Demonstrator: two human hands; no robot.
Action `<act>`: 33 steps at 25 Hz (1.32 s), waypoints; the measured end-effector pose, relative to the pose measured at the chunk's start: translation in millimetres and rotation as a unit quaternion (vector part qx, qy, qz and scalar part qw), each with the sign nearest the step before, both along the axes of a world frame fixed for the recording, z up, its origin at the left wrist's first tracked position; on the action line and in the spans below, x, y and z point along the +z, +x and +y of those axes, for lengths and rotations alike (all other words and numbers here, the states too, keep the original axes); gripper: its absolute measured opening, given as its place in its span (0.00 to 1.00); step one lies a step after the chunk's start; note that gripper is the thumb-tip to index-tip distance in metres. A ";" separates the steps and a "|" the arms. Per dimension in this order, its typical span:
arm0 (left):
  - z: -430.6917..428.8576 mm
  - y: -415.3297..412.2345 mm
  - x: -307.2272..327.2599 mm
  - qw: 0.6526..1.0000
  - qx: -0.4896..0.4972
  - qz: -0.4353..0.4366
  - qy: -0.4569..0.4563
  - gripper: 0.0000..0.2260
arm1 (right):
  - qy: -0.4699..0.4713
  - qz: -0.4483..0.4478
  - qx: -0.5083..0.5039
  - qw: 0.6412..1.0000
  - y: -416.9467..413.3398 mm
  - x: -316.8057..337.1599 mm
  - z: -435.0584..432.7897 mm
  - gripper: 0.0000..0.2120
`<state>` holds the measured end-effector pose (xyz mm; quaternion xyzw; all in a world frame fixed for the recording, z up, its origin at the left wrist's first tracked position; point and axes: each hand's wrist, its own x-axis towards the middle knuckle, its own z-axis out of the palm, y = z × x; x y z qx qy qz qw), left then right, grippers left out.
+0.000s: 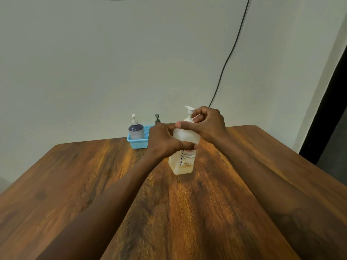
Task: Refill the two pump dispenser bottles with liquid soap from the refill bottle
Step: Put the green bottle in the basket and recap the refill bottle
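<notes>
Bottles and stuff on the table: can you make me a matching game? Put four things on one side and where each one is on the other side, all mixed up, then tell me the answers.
Things
1. big pale bottle
2. purple bottle
3. blue basket
4. black cable

Places
A. runs down the wall
B. gripped by the left hand and right hand
C. stands inside the basket
D. sits at the far edge of the table

Pairs: 1-B, 2-C, 3-D, 4-A
</notes>
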<state>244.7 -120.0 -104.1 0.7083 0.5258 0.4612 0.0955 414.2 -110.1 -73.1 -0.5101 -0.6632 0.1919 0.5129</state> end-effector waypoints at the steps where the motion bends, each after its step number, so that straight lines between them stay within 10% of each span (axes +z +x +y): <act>1: 0.5 -0.3 0.5 1.000 0.002 -0.005 0.000 0.30 | 0.002 -0.015 -0.004 1.000 -2.7 0.5 0.0 0.27; 7: 4.1 -14.6 6.3 1.000 -0.007 -0.024 -0.010 0.31 | -0.104 0.047 0.234 0.966 0.3 9.5 2.3 0.24; 14: 1.4 -8.9 1.8 1.000 -0.001 -0.026 -0.002 0.27 | 0.020 -0.008 -0.020 1.000 -16.8 3.3 -0.5 0.26; 20: 6.9 -14.4 5.3 0.999 -0.014 -0.036 -0.015 0.32 | -0.105 0.086 0.220 0.966 -4.3 9.1 4.3 0.23; 26: 1.9 -1.9 5.6 1.000 0.008 -0.023 0.016 0.26 | 0.008 0.059 -0.027 0.998 -13.3 1.7 -1.2 0.27; 33: 6.5 -4.0 8.5 0.999 0.001 -0.032 0.022 0.31 | -0.058 0.065 0.163 0.983 -3.0 8.2 -0.3 0.18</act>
